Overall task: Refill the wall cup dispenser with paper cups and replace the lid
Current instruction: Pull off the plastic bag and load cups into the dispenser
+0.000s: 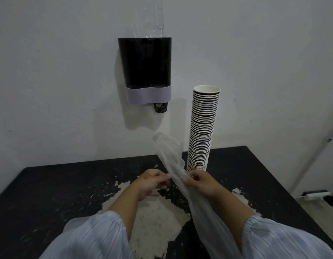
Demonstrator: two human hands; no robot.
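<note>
A black wall cup dispenser (144,62) with a grey band hangs on the white wall, one dark cup (160,107) poking out underneath. Clear plastic (152,17) rises from its open top. A tall stack of paper cups (202,128) stands upright on the table, to the right of the dispenser. My left hand (152,182) and my right hand (201,183) both pinch a long clear plastic sleeve (171,154) in front of the stack; its top end sticks up and its tail trails down over my right forearm. No lid is visible.
The black table (49,193) has worn, peeling patches of bare pale surface in the middle. A white power strip (315,194) and a dark adapter lie on the floor at the right, beside a cable running up the wall.
</note>
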